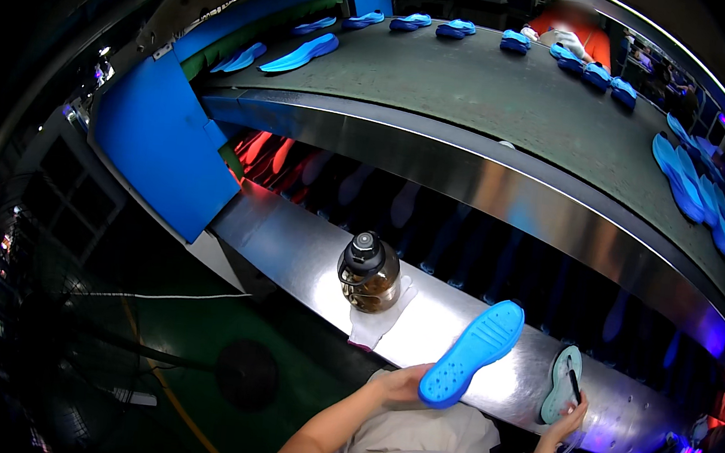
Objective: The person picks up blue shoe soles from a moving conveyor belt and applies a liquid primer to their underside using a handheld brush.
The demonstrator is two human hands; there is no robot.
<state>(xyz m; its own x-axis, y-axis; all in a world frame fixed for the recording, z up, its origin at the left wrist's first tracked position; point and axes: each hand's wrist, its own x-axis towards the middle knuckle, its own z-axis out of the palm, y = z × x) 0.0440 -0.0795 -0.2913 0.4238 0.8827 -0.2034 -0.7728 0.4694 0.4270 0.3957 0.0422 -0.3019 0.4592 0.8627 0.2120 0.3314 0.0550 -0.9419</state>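
The person sits facing a metal counter [293,231], with the left hand [400,383] closed around the heel edge of a bright blue shoe sole [474,354]. That sole is held up at a slant above the near edge, its ridged forefoot pointing away and to the right, its holed heel toward the person. Off to the right, the right hand [567,421] pinches a slim black handle [574,383], which crosses over a pale green sole [556,400]; I can't tell whether the fingers also touch that sole.

Left of the blue sole, a lidded bottle [380,293] of brown liquid stands on a white cloth [371,329]. Beyond, more blue soles [302,54] lie spread along a dark green conveyor belt [478,90], and across it is a co-worker in an orange top [598,50] and white gloves [573,44].
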